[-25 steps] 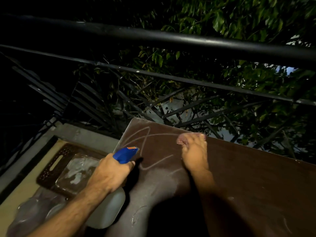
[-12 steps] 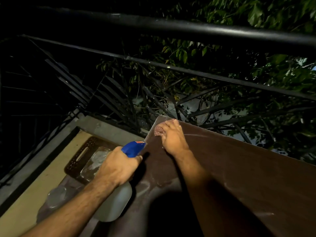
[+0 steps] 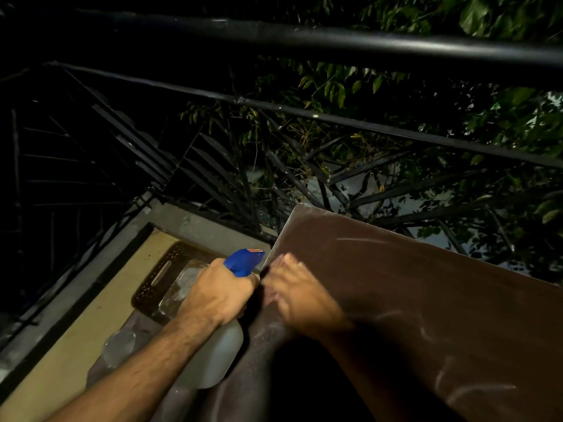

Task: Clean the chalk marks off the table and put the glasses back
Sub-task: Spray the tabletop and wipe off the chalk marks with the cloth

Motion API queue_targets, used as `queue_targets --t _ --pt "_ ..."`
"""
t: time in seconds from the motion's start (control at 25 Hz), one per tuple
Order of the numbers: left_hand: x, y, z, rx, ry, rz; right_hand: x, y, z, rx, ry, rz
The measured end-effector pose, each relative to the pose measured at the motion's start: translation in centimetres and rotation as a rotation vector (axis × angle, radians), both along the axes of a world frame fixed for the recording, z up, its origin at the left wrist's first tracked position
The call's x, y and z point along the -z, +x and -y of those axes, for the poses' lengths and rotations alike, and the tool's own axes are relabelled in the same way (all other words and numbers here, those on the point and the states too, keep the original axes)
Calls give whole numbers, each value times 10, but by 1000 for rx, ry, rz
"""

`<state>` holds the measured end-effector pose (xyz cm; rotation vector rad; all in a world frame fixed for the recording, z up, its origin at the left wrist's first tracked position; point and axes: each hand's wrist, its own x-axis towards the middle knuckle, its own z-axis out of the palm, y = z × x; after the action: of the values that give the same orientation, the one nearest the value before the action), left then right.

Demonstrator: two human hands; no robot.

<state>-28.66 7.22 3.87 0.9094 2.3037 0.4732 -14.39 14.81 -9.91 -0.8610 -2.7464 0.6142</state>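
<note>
Both hands work: my left [image 3: 217, 292] grips the sprayer [image 3: 213, 339]; my blurred right [image 3: 297, 289] presses on the table [image 3: 426, 300], grip unclear. Chalk streaks [image 3: 359, 240] lie beyond it; glasses [image 3: 118, 347] left.

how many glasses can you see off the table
2, possibly more hidden. One glass stands on the brown tray beyond the left hand; another sits nearer, left of that forearm.

Two bare arms come in from the near edge. The left arm [image 3: 146, 357] has dark hair on it, and no sleeve shows. The left hand [image 3: 217, 295] wears no ring and no glove. The right arm [image 3: 362, 357] is mostly in shadow. The right hand [image 3: 300, 292] looks blurry, with nothing worn.
</note>
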Motion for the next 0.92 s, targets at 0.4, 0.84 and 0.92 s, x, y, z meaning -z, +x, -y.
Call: queue_targets --t 0.4,0.84,0.92 --pt "-2 -12 0 -43 3 11 -7 -44 -8 199 -36 10" --pt "-1 -11 -9 14 -28 -9 -7 -27 -89 419 7 -64" --pt "-1 -7 -10 26 -13 12 -11 -27 -99 476 -1 -80"
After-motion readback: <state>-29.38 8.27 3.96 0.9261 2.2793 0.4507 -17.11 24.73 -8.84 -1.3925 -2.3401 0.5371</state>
